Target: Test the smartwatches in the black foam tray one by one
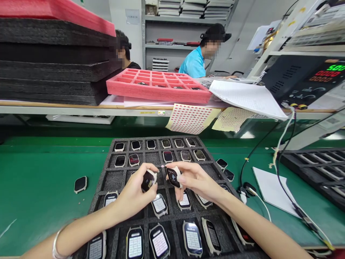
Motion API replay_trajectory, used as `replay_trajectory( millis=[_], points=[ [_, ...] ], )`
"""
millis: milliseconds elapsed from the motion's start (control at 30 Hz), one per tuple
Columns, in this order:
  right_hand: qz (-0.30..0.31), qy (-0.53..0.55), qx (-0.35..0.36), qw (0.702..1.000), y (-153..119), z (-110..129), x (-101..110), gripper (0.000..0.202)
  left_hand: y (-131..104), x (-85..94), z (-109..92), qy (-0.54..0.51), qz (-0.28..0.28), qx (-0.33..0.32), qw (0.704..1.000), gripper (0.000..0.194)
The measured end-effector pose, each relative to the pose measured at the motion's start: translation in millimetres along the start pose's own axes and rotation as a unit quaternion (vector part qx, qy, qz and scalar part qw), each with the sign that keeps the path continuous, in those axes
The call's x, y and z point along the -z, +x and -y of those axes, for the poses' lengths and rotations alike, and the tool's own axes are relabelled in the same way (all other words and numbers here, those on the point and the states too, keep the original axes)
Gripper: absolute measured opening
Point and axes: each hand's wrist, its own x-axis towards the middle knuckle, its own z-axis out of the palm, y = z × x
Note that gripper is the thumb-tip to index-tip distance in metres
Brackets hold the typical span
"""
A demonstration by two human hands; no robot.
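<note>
My left hand (141, 187) is closed around a smartwatch body (148, 180) with no strap and a dark screen. In my right hand (192, 178) is a second smartwatch body (173, 177), its dark screen showing a small light figure. Both are held close together above a black foam tray (109, 176) with square compartments. Several strapless watches lie in the tray. Those in the nearer rows, like one watch (192, 239), show lit white grids; those in the far rows, like another watch (151, 144), are dark. My forearms hide part of the tray.
One watch (80, 184) lies on the green mat left of the tray; two more lie right. A charging cable (249, 189), white paper (277, 190) and another foam tray (318, 172) are farther right. A shelf holds a pink foam tray (159, 94) and a power supply (302, 81). Two people sit beyond.
</note>
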Motion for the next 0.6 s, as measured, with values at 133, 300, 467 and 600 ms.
replay_trajectory(
  millis=[133,300,467,600],
  points=[
    [-0.018,0.001,0.0,1.0,-0.4,-0.1,-0.2,0.044,0.2,0.5,0.5,0.005,-0.003,0.001,1.0,0.026],
    [-0.018,-0.005,-0.003,1.0,-0.1,-1.8,0.1,0.047,0.5,0.8,-0.9,0.005,0.001,-0.002,1.0,0.028],
    [-0.019,-0.006,-0.002,1.0,0.3,-2.2,-0.4,0.047,1.7,0.9,-0.9,0.004,0.011,0.005,1.0,0.027],
    [-0.021,0.014,-0.002,1.0,0.5,-1.1,-1.7,0.043,2.2,0.7,0.5,0.004,0.01,0.005,1.0,0.025]
  ],
)
